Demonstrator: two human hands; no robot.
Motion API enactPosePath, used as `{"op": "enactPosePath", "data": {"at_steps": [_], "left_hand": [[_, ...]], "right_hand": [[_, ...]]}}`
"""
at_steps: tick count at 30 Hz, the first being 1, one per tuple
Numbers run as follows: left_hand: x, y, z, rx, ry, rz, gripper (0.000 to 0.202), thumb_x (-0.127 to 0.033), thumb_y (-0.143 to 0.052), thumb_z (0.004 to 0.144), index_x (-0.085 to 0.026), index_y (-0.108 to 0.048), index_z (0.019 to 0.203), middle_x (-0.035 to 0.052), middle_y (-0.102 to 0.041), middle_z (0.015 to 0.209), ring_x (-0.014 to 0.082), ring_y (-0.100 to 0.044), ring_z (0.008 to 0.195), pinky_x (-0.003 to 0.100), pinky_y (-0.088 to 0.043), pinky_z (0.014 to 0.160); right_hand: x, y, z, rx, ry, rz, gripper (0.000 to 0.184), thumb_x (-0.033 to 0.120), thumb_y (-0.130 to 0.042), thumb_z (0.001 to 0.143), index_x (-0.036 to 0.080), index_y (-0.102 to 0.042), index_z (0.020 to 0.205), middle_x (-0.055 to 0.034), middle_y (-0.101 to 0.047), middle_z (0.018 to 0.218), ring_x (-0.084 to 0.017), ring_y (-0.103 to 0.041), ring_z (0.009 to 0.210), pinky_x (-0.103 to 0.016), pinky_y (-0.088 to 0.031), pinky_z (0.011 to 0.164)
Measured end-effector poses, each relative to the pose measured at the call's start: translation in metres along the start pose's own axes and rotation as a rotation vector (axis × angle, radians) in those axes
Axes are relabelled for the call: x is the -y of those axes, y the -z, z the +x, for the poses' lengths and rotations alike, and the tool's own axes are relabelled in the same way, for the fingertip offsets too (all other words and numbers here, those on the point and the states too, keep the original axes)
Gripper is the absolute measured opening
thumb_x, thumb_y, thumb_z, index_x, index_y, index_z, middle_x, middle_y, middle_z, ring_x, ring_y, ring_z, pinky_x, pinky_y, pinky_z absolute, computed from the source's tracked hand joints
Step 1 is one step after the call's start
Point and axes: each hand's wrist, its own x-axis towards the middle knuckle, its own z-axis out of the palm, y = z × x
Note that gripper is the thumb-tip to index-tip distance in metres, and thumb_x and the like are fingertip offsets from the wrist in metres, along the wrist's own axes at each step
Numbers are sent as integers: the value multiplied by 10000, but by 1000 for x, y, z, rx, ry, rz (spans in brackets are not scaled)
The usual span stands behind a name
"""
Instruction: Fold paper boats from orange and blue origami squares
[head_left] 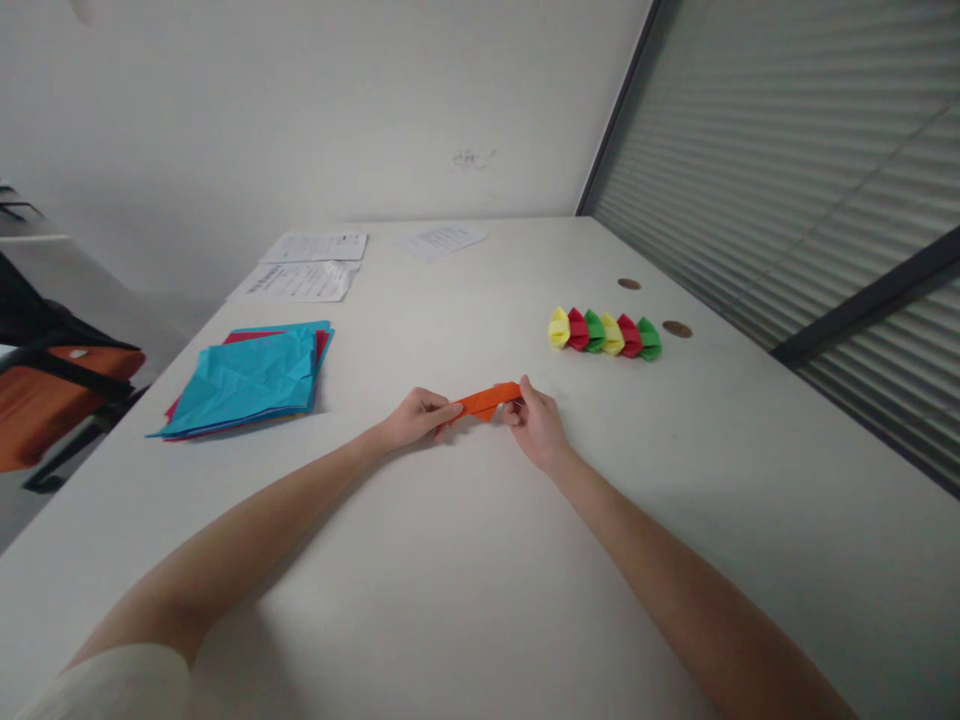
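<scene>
A folded strip of orange paper [487, 400] lies low over the white table [465, 560], held at both ends. My left hand [414, 417] pinches its left end with closed fingers. My right hand [535, 424] pinches its right end, fingers curled. Both forearms reach in from the near edge. Beyond the right hand stands a row of folded paper pieces [604, 333] in yellow, red and green, touching one another.
A stack of coloured paper sheets [251, 378], blue on top, lies at the left. Printed white papers [309, 266] rest at the far side. Two round brown cable caps [676, 328] sit by the window blinds [787, 180]. An orange chair [45, 395] stands left of the table.
</scene>
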Motion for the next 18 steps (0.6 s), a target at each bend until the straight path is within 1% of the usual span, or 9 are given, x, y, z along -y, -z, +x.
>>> {"op": "enactPosePath", "data": {"at_steps": [3, 7, 10, 18], "left_hand": [[-2, -2, 0, -35, 21, -34, 568, -578, -566, 848, -118, -546, 517, -2, -497, 442, 52, -347, 413, 216, -237, 429], [-4, -4, 1, -66, 39, -66, 542, -582, -598, 815, -117, -561, 539, 1, -525, 461, 55, -380, 420, 211, -265, 438], [-4, -4, 1, -70, 36, -64, 537, -576, -595, 819, -115, -566, 545, 5, -534, 472, 57, -396, 430, 213, -271, 446], [-4, -4, 2, -69, 25, -49, 542, -581, -588, 824, -120, -557, 540, 8, -537, 487, 61, -409, 440, 215, -281, 451]], "right_hand": [[0, 1, 0, 2, 0, -27, 440, 534, -794, 663, 163, -580, 561, 28, -514, 502, -65, -376, 457, -236, -247, 430], [-2, 3, 1, -1, -7, -29, 451, 536, -794, 667, 159, -574, 554, 21, -524, 504, -63, -384, 453, -236, -253, 432], [-2, 3, 1, -6, -9, -21, 461, 542, -806, 644, 158, -574, 542, 19, -528, 501, -61, -383, 451, -231, -250, 428], [0, 0, 1, -20, -20, -48, 461, 544, -783, 675, 159, -568, 541, 20, -519, 481, -61, -381, 432, -234, -243, 419]]}}
